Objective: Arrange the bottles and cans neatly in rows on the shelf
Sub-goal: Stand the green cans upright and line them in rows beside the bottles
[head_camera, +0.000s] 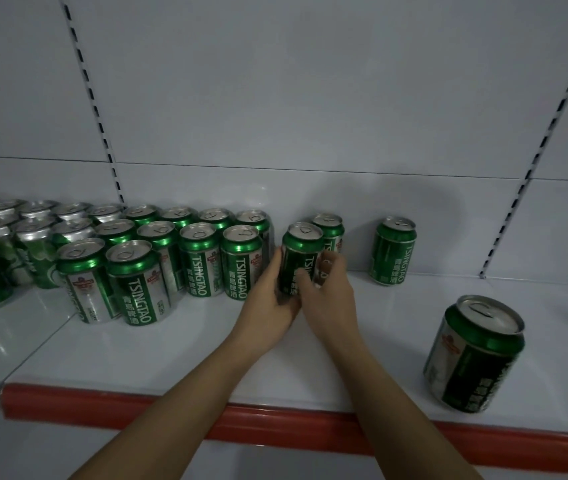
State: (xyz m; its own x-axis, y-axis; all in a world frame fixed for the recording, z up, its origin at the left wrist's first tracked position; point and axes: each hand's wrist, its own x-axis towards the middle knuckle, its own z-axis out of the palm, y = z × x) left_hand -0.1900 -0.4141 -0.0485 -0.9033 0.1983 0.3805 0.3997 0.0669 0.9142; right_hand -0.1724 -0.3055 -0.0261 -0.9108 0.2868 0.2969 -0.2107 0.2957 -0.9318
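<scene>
Fingers (327,263) of both hands clasp one green can (300,251) (its label half hidden); leftmost cans cut off.

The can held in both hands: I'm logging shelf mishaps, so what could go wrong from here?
Sliding the held can toward the rows, the left hand could bump the neighbouring can and disturb its row. The right hand sits close to the can behind and might tip it. The front can near the red edge could be knocked off.
</scene>
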